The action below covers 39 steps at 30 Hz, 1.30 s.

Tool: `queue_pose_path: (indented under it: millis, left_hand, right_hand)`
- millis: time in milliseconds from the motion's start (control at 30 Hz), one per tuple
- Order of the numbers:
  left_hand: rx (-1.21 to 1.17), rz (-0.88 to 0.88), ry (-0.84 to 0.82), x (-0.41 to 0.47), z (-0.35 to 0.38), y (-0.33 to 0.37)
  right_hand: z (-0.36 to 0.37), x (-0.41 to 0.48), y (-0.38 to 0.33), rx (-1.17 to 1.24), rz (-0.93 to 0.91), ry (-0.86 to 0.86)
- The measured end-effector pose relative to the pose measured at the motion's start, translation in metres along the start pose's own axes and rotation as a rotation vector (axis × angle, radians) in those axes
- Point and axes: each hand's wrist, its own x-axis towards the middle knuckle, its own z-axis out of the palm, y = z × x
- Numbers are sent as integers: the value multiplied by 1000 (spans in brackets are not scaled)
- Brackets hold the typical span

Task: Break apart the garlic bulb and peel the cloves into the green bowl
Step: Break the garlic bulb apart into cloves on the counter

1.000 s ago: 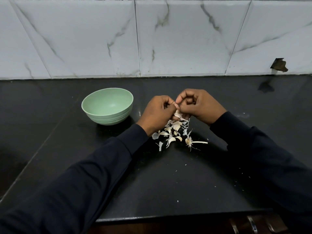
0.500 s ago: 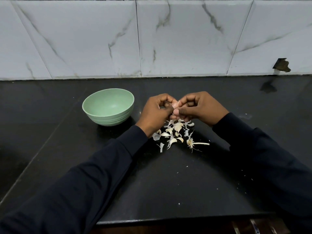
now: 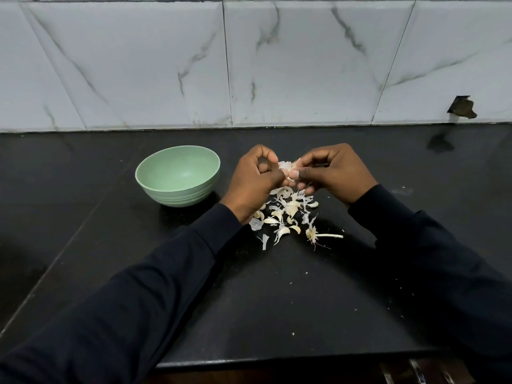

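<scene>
Both hands meet above the black counter around one pale garlic clove (image 3: 285,169). My left hand (image 3: 253,184) grips it from the left with curled fingers, and my right hand (image 3: 332,171) pinches its papery skin from the right. Below the hands lies a heap of loose cloves and white skins (image 3: 285,214), with the bulb's root and stem (image 3: 318,235) at its right end. The green bowl (image 3: 178,177) stands to the left of my left hand and looks bare inside.
The black counter (image 3: 277,300) ends in a front edge close to me, with small skin flecks scattered on it. A white marble-tiled wall (image 3: 249,65) rises behind. A dark chip (image 3: 461,108) marks the wall at the right.
The hands have stayed together over the heap. The fingers have shifted a little on the clove, and more pale skin shows between them now.
</scene>
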Motion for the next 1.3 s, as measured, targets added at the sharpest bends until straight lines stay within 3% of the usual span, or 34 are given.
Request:
queue_pose_path:
  millis: [267,533,733,933,1300]
  left_hand:
    - [-287,-97,-218,-2,-11,11]
    - [-222,-82,-214,-4,-7,15]
    - [0,34,-133,-2,-9,11]
    - [-36,-6,-212,-1,-11,9]
    - [59,47,-123,-2,-8,10]
  right_hand:
    - [-2,2,0,151,54,-77]
    - [2,1,-1,232,97,-76]
    - [2,-1,-1,275,132,-47]
    - [3,-1,-1,257,149,-44]
    - [2,0,0,246,142,-53]
